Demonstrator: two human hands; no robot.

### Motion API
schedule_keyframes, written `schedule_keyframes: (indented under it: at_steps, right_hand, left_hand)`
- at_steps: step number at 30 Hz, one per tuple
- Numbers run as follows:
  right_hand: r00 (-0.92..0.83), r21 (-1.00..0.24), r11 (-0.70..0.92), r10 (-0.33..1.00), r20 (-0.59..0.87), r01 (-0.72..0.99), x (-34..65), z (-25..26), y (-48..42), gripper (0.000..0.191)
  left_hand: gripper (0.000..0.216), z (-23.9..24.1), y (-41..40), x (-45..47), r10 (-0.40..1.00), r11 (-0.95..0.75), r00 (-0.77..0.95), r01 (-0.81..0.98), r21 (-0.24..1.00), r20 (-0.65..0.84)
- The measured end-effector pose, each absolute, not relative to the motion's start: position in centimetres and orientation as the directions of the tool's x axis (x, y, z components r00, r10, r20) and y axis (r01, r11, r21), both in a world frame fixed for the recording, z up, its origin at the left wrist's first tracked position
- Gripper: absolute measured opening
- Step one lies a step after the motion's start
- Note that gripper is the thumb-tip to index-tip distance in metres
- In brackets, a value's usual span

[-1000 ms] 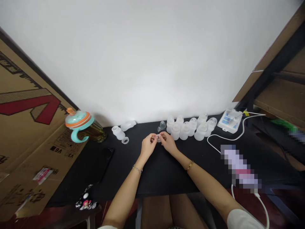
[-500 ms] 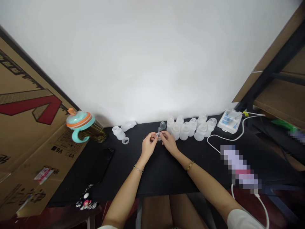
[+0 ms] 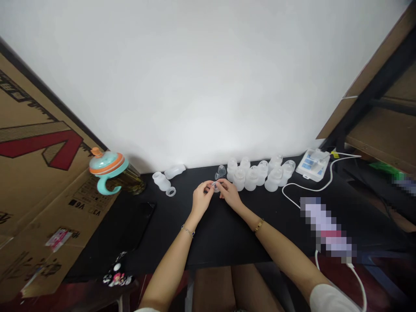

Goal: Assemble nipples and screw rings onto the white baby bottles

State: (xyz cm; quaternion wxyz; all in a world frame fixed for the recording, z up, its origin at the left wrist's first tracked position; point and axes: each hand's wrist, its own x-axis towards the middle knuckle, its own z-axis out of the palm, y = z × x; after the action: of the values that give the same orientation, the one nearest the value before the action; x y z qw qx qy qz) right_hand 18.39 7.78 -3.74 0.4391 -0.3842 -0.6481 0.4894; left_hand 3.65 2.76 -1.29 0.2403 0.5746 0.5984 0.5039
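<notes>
My left hand [image 3: 202, 197] and my right hand [image 3: 229, 193] meet at the middle of the black table, pinching a small whitish bottle collar ring [image 3: 215, 185] between thumbs and fingers. Part of the ring is hidden by the fingertips. Just beyond it sit clear caps [image 3: 221, 170]. To the right of my hands stand several frosted baby bottles [image 3: 251, 178] with clear domed caps, grouped close together. Off to the left, an uncapped bottle [image 3: 161, 181] lies on its side, a second bottle [image 3: 174, 171] behind it and a loose collar ring [image 3: 170, 191] beside it.
A pitcher with a turquoise handle [image 3: 108, 173] stands at left by a cardboard box [image 3: 39, 182]. A dark phone [image 3: 138, 225] lies nearer. At right are a clear plastic case [image 3: 313, 165], a white cable [image 3: 312, 190] and a pixelated object [image 3: 328, 229]. A white wall [image 3: 201, 86] rises behind.
The ring has tilted slightly between my fingers, and both hands have shifted a touch to the left. The other things on the table stay in place.
</notes>
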Motion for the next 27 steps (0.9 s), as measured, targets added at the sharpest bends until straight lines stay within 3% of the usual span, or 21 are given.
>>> schedule_keyframes:
  at_steps: [27]
  right_hand:
    - [-0.346, -0.956, 0.265, 0.915, 0.209, 0.124, 18.29, -3.70, 7.72, 0.027]
  left_hand:
    - [0.019, -1.75, 3.05, 3.31, 0.916, -0.211, -0.182, 0.540, 0.815, 0.357]
